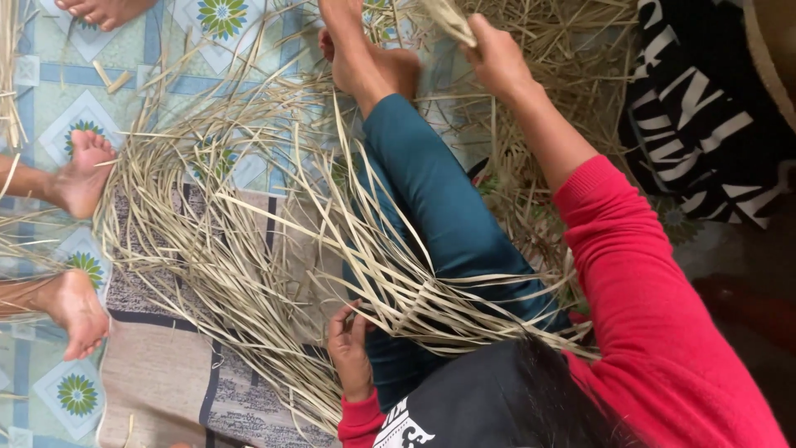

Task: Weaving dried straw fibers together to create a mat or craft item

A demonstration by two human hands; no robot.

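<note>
Between both hands (497, 58) (fists closed), dry straw strips (274, 241)

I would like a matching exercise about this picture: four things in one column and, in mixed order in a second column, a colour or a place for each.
Column one
1. right hand
2. left hand
3. sleeve
4. trouser leg

Column two
A. teal
B. low, near the lap, touching the strips
C. red
D. raised at the top of the picture, fingers closed on a bundle

Pairs: 1-D, 2-B, 3-C, 4-A
</note>
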